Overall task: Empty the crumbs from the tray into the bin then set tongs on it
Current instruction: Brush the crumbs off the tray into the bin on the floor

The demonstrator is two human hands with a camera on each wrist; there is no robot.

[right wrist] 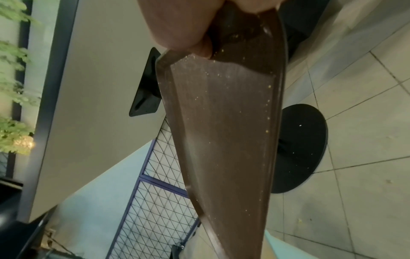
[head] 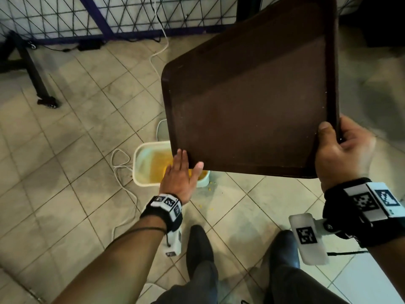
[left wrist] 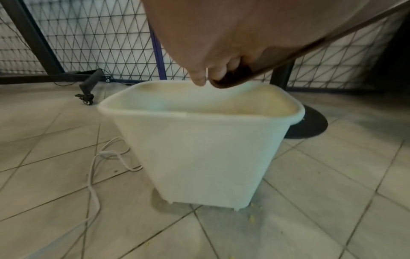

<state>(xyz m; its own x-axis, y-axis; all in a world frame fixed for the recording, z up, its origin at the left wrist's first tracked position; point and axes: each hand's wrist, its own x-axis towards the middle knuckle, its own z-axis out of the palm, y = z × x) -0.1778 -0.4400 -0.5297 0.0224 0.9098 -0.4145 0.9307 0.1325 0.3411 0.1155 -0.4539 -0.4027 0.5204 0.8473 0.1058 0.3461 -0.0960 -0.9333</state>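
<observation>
A brown tray (head: 252, 106) hangs tilted over a white bin (head: 137, 172) on the tiled floor, its lower left corner above the bin's opening. My right hand (head: 341, 150) grips the tray's near right corner, thumb on the inside. At the low corner my left hand (head: 179, 174) lies with straight fingers against the tray. Yellow crumbs (head: 157, 167) sit in the bin. In the right wrist view a few specks cling to the tray (right wrist: 221, 140) below my right hand (right wrist: 177, 26). The left wrist view shows my left hand (left wrist: 210, 35) touching the tray's corner (left wrist: 233, 78) over the bin (left wrist: 199, 149). No tongs are in view.
Spilled crumbs (head: 211, 189) dot the floor beside the bin. A white cable (head: 122, 172) loops on the tiles to its left. Behind stand a wire-mesh fence (head: 65, 18), a wheeled black leg (head: 43, 91) and a round black table base (left wrist: 310, 126). My shoes (head: 199, 249) are near.
</observation>
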